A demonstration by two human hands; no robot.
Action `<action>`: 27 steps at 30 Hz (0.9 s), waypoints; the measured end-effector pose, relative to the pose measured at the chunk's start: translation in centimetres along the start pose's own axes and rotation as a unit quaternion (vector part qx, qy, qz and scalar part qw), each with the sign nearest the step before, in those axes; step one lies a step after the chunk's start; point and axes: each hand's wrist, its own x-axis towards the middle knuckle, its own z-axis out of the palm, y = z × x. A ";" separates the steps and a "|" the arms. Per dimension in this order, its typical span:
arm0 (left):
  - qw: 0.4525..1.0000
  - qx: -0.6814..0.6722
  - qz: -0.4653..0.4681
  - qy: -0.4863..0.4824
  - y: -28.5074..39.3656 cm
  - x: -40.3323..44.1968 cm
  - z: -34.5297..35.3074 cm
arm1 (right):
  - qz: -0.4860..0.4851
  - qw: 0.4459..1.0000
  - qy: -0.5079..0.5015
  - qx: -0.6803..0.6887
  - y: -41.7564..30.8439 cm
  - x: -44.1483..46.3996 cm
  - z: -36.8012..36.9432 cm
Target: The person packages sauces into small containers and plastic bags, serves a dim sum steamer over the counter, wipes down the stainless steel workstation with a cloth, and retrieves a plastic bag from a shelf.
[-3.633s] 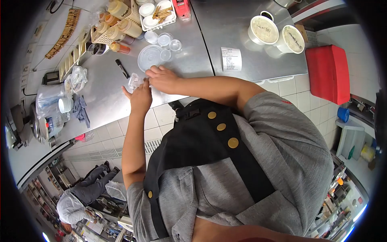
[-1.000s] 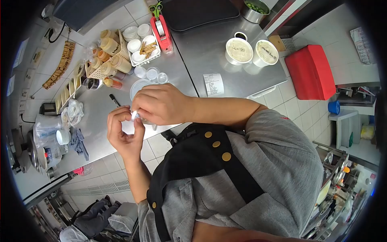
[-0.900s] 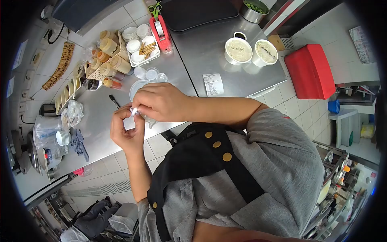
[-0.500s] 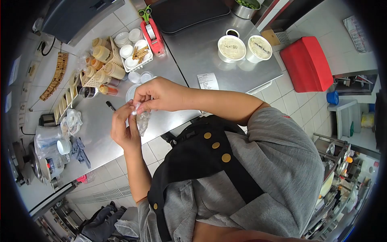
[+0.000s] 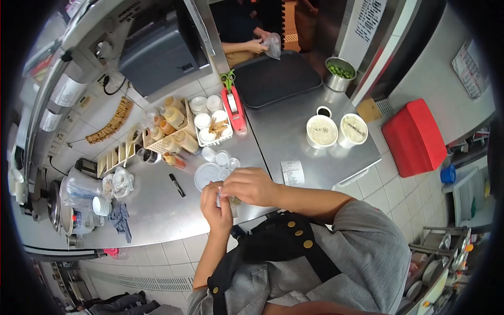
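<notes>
Both hands meet over the front edge of the steel counter (image 5: 157, 220). My left hand (image 5: 216, 207) pinches the top of a small clear plastic bag (image 5: 234, 206). Against it, my right hand (image 5: 251, 186) is closed on the same bag's gathered end. The bag hangs below the fingers, partly hidden; its contents are too small to tell. Just beyond the hands lie a round clear lid (image 5: 206, 176) and several small clear lids (image 5: 222, 157). A black marker (image 5: 177, 185) rests to the left, and a printed receipt (image 5: 292, 173) lies to the right.
Two lidded white tubs (image 5: 322, 131) stand right, near a metal pot (image 5: 340, 74) and black tray (image 5: 278, 79). Sauce bottles (image 5: 175, 116), a white basket (image 5: 215, 137) and a red tape dispenser (image 5: 233, 111) stand behind. Across the counter, a person's hands (image 5: 258, 45) hold a plastic bag.
The view has tilted up, showing the person across the counter. My hands have moved from the counter surface to hold the bag raised, fingers gathered at its top.
</notes>
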 end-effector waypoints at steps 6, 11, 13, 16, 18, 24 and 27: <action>0.991 -0.115 0.066 0.000 -0.6 0.6 2.9 | -0.010 0.994 0.086 0.074 -1.7 1.1 -0.9; 0.985 -0.131 0.099 -0.057 -0.2 0.6 5.3 | 0.019 0.988 0.117 0.099 -3.3 0.8 -3.2; 0.979 -0.128 0.131 -0.089 0.3 1.1 6.2 | 0.030 0.988 0.119 0.098 -3.5 0.0 -4.3; 0.962 -0.117 0.180 -0.167 -0.1 2.1 8.0 | 0.058 0.984 0.139 0.095 -3.2 -1.9 -5.5; 0.949 -0.115 0.200 -0.216 -1.3 1.7 9.7 | 0.126 0.979 0.155 0.030 -2.2 -3.6 -6.6; 0.966 -0.092 0.057 -0.236 -2.1 -1.2 11.3 | 0.321 0.928 0.005 -0.187 1.7 -9.1 -11.2; 0.968 -0.037 0.010 -0.249 -4.1 -1.6 10.7 | 0.403 0.885 -0.040 -0.230 3.4 -11.2 -13.0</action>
